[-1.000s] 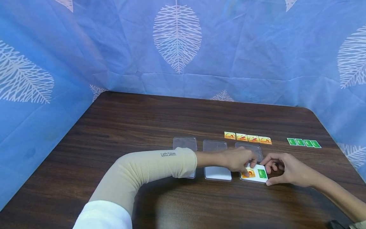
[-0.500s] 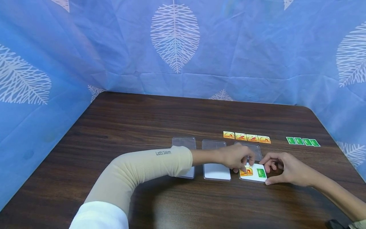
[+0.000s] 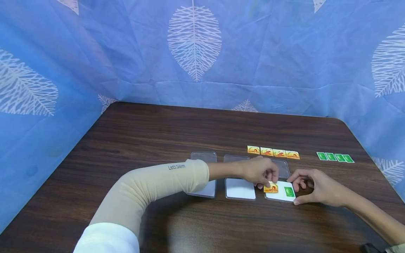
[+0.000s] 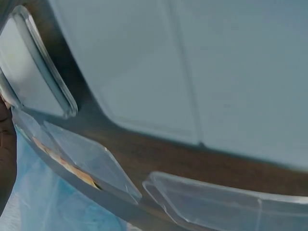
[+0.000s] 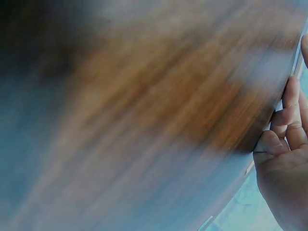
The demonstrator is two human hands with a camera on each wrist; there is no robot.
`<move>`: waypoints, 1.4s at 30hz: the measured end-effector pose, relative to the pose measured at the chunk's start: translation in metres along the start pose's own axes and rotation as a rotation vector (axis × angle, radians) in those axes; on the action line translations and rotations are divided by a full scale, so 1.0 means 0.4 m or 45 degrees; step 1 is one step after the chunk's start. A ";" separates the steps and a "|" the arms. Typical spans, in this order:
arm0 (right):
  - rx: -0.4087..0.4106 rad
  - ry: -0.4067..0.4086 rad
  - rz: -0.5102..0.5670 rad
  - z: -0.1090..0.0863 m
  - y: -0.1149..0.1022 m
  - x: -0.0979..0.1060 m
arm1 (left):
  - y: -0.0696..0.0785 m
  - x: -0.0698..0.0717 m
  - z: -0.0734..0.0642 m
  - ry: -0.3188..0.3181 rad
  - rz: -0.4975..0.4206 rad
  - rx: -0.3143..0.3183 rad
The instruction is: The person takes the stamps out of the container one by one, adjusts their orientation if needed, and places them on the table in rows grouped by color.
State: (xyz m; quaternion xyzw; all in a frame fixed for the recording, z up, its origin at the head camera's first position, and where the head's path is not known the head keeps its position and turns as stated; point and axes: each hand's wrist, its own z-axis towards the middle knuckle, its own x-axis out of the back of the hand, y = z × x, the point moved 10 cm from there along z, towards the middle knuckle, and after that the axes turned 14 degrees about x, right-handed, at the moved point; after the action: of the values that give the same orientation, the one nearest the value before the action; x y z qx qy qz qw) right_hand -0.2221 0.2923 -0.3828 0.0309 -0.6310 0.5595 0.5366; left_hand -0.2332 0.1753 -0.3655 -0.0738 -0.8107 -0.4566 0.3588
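Note:
My left hand (image 3: 261,171) reaches over the rightmost clear plastic case and pinches a small orange picture card (image 3: 271,188) at the left end of its white insert. A small green card (image 3: 289,191) lies at the insert's right end. My right hand (image 3: 322,188) holds that plastic case (image 3: 282,197) by its right side, index finger at the far corner and thumb at the near corner. In the left wrist view the plastic cases (image 4: 231,202) appear close up, with only an edge of the left hand (image 4: 6,159). Several fingers of the right hand (image 5: 286,154) show in the right wrist view.
Two more open cases with white inserts, a middle one (image 3: 240,189) and a left one (image 3: 207,189), stand in line on the dark wooden table (image 3: 142,133). Behind are a row of orange cards (image 3: 273,152) and a row of green cards (image 3: 335,157). Blue cloth (image 3: 133,45) hangs behind.
My left hand has drawn back a little to the left, and the orange card has shifted left with it toward the case's left edge. The right hand has stayed at the case.

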 end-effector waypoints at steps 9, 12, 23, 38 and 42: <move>-0.030 0.006 -0.035 -0.003 0.004 0.003 | -0.015 0.070 -0.028 -0.022 -0.181 -0.107; -0.022 0.008 -0.040 -0.003 0.004 0.003 | -0.035 0.103 -0.038 0.018 -0.175 -0.093; 0.012 0.012 0.003 -0.006 0.001 0.001 | -0.116 0.203 -0.056 0.120 -0.237 -0.032; 0.033 0.004 0.036 -0.003 -0.001 -0.001 | -0.227 0.285 -0.019 0.200 -0.166 0.130; 0.032 -0.002 0.046 -0.002 0.000 -0.002 | -0.246 0.281 -0.001 0.171 -0.136 0.185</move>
State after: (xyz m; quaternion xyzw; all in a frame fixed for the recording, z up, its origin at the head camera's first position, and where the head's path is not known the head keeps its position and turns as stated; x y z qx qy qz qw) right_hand -0.2211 0.2923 -0.3835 0.0265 -0.6248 0.5769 0.5255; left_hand -0.3591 0.0953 -0.3601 0.0264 -0.8186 -0.4191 0.3919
